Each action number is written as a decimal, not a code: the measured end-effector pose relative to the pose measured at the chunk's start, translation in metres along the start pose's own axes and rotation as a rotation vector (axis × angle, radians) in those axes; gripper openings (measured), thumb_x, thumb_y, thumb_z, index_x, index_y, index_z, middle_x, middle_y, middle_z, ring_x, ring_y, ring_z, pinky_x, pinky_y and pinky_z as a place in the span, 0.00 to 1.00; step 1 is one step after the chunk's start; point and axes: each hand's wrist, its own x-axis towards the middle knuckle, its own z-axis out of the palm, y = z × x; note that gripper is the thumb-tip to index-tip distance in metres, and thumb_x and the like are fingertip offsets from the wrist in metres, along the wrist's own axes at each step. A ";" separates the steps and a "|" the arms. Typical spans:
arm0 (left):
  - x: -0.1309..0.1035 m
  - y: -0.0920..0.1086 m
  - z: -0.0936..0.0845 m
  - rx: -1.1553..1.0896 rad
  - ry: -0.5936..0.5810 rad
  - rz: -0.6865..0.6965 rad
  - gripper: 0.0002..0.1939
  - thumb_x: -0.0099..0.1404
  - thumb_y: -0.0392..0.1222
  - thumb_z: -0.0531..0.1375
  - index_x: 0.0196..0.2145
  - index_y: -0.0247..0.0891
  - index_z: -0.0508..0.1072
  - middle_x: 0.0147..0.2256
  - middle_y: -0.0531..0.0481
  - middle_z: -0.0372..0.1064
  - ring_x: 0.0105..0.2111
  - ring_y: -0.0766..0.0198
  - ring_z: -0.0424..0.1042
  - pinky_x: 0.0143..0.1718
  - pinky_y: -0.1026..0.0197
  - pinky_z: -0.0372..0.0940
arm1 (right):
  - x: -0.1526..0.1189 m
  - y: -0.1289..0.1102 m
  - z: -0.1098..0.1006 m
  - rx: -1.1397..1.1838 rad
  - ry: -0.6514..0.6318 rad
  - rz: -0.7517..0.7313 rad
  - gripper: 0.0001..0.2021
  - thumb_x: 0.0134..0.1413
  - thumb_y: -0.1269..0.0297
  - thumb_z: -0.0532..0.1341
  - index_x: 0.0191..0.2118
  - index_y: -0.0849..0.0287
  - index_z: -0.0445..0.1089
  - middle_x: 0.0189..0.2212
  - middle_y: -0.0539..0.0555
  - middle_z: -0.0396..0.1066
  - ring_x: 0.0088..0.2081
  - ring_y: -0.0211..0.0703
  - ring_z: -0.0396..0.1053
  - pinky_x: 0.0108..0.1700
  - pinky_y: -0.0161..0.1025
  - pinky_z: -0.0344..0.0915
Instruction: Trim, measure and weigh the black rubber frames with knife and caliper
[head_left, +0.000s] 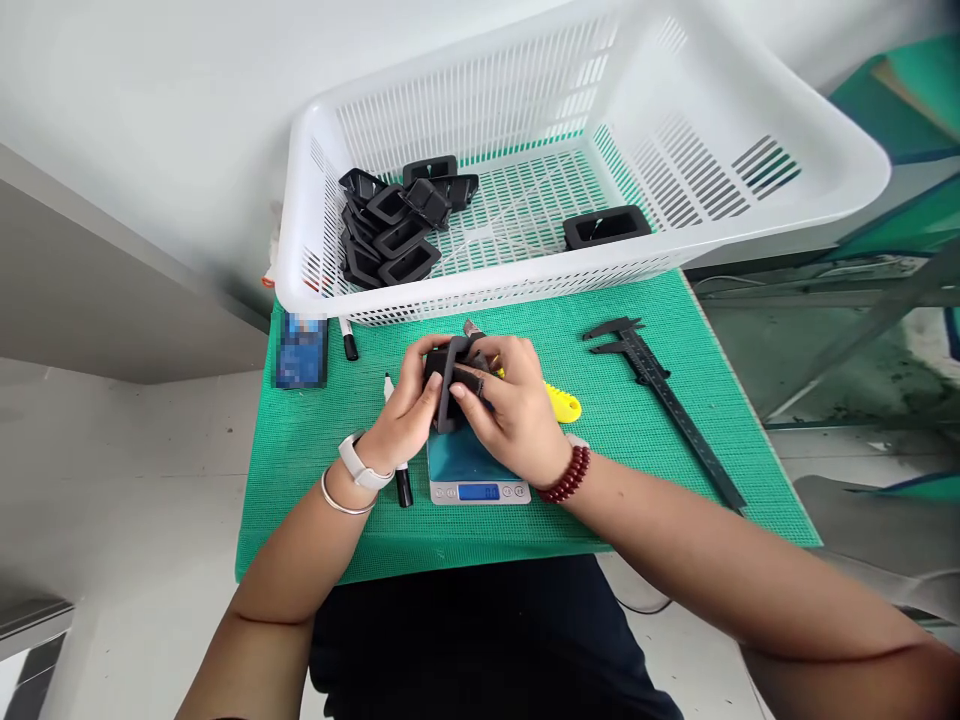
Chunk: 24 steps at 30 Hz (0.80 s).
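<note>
Above the kitchen scale (469, 455) I hold a black plastic frame-shaped part (448, 400) between both hands, its rim turned on edge. My left hand (409, 415) is closed on its left side, with the thumb pressed against the rim. From the other side my right hand (517, 405) grips it, thumb at the rim and fingers curled around a dark piece by the opening. Whether that piece is separate, I cannot tell. The scale's lit display appears to read zero. A yellow-handled tool (562, 403) lies partly hidden behind my right hand.
A large white plastic basket (517, 285) stands at the back, with several similar black parts (401, 235) heaped at its left and one at the right. Black calipers (664, 405) lie right on the green mat (600, 500). Markers (404, 487) and a blue box (301, 355) lie left.
</note>
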 end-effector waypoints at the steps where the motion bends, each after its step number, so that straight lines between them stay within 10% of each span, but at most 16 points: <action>1: -0.001 0.000 0.001 0.034 -0.009 0.032 0.23 0.71 0.58 0.50 0.58 0.45 0.59 0.59 0.44 0.61 0.61 0.57 0.62 0.63 0.51 0.58 | -0.001 -0.002 0.000 0.014 -0.028 0.005 0.12 0.66 0.64 0.54 0.44 0.58 0.75 0.43 0.60 0.66 0.43 0.50 0.63 0.46 0.55 0.64; 10: -0.002 0.001 -0.001 0.007 0.085 0.022 0.21 0.72 0.58 0.46 0.56 0.47 0.59 0.51 0.47 0.67 0.49 0.61 0.70 0.54 0.55 0.66 | 0.001 -0.013 -0.006 0.112 -0.219 -0.095 0.12 0.62 0.66 0.55 0.41 0.60 0.76 0.45 0.60 0.66 0.48 0.52 0.61 0.51 0.54 0.63; 24: -0.007 -0.004 0.004 -0.089 -0.069 -0.061 0.21 0.72 0.55 0.51 0.56 0.47 0.51 0.49 0.48 0.64 0.47 0.63 0.68 0.49 0.57 0.66 | 0.002 -0.001 -0.002 0.096 0.169 0.003 0.10 0.57 0.76 0.61 0.43 0.59 0.74 0.36 0.55 0.69 0.39 0.44 0.70 0.39 0.44 0.69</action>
